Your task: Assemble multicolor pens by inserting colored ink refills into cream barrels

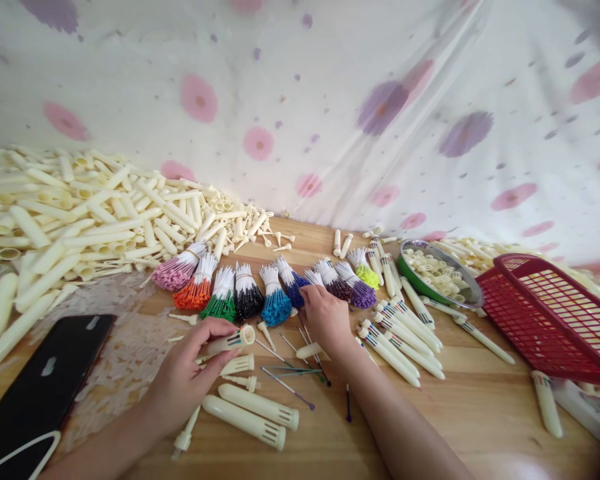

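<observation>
My left hand [187, 370] pinches a short cream pen barrel [231, 341], its open end turned right and bits of colour showing in its slots. My right hand [326, 317] has its fingers closed beside the dark blue refill bundle [291, 280]; the fingertips are partly hidden, so what they hold cannot be made out. Bundles of thin white refills with coloured ends stand in a row, among them the black bundle [247, 293], light blue bundle [273, 297] and purple bundle [357, 287]. Below my hands lie loose refills [290, 388] and slotted long cream barrels [245, 421].
A large heap of cream plastic parts [80, 213] covers the left. A black phone [47, 373] lies front left with a white cable. Filled pens [390, 352], a green-sided bowl [433, 272] of small parts and a red basket [545, 313] stand right.
</observation>
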The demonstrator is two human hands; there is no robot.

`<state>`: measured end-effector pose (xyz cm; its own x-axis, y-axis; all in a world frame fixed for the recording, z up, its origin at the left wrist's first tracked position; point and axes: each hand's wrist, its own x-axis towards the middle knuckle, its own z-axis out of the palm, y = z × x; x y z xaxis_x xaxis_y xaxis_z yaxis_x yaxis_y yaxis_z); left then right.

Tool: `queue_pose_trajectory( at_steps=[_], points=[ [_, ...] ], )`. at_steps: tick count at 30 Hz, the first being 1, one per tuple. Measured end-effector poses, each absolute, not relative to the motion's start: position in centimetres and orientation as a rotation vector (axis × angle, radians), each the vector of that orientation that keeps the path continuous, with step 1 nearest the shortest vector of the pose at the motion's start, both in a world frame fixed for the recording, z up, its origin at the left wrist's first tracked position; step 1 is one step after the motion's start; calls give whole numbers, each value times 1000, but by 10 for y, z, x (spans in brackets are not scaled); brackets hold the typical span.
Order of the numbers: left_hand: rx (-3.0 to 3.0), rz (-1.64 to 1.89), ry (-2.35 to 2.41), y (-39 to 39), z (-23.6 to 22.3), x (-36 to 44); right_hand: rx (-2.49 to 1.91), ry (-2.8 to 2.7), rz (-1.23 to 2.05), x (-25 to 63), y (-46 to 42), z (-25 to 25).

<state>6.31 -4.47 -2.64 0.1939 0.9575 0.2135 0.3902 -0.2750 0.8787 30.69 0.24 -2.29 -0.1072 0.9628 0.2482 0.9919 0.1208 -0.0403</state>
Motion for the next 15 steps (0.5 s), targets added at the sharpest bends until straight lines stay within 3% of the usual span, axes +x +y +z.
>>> queue_pose_trajectory(
  at_steps=[15],
  points=[
    [1809,1053,1255,-43,-25,64,-1565,-2257,149,323,4,-28]
  ],
)
